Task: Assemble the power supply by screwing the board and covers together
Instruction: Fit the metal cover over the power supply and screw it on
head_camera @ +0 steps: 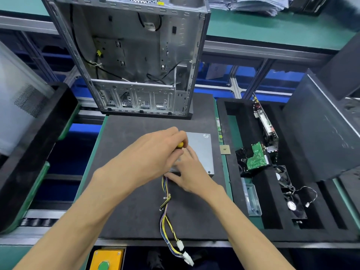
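The open computer case (134, 61) stands upright at the back of the bench, out of the working space. In front of it the dark foam mat (124, 191) gives the job a soft, non-slip bed. Off to the side, the foam tray (272, 215) keeps spare boards and fans slotted apart.

The power supply (200, 151) lies flat on the mat, grey cover up, its wire bundle (165, 209) trailing toward the person, clear of the lid. The right hand (187, 172) rests fingers-spread on the cover and near edge, probably pinning it against the turning force. The left hand (155, 152) curls around the yellow-handled screwdriver (180, 145), held upright over the cover; the tip and screw are hidden, so whether it's seated I can't tell.
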Action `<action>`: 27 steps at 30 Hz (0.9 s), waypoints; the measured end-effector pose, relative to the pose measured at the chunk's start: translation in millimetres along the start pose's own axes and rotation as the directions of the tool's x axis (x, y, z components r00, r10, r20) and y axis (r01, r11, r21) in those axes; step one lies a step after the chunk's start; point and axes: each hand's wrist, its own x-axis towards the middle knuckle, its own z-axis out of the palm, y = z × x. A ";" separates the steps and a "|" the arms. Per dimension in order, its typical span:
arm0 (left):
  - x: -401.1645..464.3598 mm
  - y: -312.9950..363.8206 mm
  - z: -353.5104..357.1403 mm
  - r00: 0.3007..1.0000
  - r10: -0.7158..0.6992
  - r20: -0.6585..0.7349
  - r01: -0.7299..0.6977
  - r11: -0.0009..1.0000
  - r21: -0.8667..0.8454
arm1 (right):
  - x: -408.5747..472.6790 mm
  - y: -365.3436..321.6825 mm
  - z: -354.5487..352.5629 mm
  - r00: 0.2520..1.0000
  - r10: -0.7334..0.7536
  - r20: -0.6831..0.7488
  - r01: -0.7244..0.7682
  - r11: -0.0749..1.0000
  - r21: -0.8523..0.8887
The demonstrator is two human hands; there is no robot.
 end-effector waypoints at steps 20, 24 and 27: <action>4.3 0.2 1.0 0.982 -0.107 0.152 0.079 0.980 0.181 | -1.3 1.9 5.9 0.999 0.034 0.003 -0.034 0.999 -0.021; 4.0 1.8 0.4 0.969 -0.239 0.056 0.203 0.909 0.365 | -3.0 2.2 5.6 1.000 0.023 -0.017 -0.022 1.000 0.017; 5.2 -2.2 -1.1 0.958 -0.286 0.031 0.245 0.868 0.433 | -3.0 2.3 6.5 0.999 0.029 -0.032 -0.028 0.999 0.025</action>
